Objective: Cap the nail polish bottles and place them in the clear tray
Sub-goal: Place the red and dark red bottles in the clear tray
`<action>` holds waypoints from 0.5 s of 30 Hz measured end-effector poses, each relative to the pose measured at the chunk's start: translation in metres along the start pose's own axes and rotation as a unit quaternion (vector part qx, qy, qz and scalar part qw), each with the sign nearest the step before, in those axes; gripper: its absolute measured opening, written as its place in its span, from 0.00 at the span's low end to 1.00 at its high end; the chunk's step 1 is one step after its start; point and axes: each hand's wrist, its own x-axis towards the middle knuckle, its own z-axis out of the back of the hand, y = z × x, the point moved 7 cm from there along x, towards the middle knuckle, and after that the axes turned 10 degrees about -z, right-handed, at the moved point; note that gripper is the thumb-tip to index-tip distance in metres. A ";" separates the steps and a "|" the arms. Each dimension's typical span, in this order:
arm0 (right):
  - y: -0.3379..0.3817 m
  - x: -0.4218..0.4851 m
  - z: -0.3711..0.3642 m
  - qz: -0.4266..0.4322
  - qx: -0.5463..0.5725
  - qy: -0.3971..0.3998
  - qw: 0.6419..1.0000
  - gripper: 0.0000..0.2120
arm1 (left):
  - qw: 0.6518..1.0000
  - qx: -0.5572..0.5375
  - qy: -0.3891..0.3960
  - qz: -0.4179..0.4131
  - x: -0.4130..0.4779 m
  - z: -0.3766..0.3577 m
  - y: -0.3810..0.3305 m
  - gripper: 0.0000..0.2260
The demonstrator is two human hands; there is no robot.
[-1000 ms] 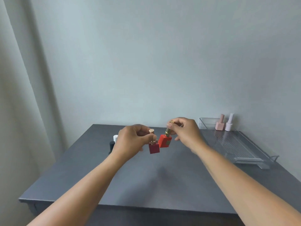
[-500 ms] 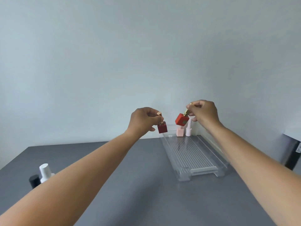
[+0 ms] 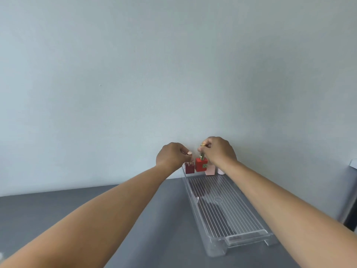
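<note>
My left hand (image 3: pixel 171 156) pinches the pale cap of a dark red nail polish bottle (image 3: pixel 189 168) at the far end of the clear tray (image 3: pixel 216 246). Right beside it, my right hand (image 3: pixel 220 150) grips the gold cap of a bright red bottle (image 3: pixel 201 164). Both bottles hang upright at the tray's far left corner; I cannot tell whether they touch its floor. A pink bottle (image 3: pixel 210 170) and a white bottle (image 3: pixel 220 170) stand in the tray's far end to the right, partly hidden by my right wrist.
The tray lies lengthwise on a dark grey table (image 3: pixel 58 219), its far end near the pale wall (image 3: pixel 173 74). A dark object (image 3: pixel 350 222) stands past the table's right edge. My forearms stretch over the table and the tray.
Both hands have carried the two red bottles farther forward and lower, down to the tray's far end beside the pink and white bottles. The view has shifted right.
</note>
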 end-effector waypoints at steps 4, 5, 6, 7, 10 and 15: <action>-0.008 0.008 -0.014 -0.004 -0.023 0.008 1.000 0.03 | 1.000 0.029 0.003 0.008 0.005 -0.008 0.014 0.09; -0.009 0.009 -0.016 -0.003 -0.029 0.009 1.000 0.04 | 0.999 0.033 0.001 0.007 0.006 -0.009 0.016 0.08; -0.010 0.010 -0.019 -0.003 -0.034 0.009 0.999 0.04 | 0.999 0.033 0.001 0.007 0.007 -0.010 0.017 0.08; -0.010 0.010 -0.020 -0.003 -0.038 0.008 0.999 0.04 | 0.999 0.032 0.003 0.008 0.008 -0.010 0.017 0.08; -0.012 0.010 -0.023 -0.005 -0.046 0.000 0.999 0.03 | 0.999 0.039 0.005 0.012 0.009 -0.012 0.019 0.08; -0.015 0.008 -0.024 -0.017 -0.046 -0.005 0.999 0.03 | 0.999 0.051 0.003 0.010 0.008 -0.014 0.018 0.08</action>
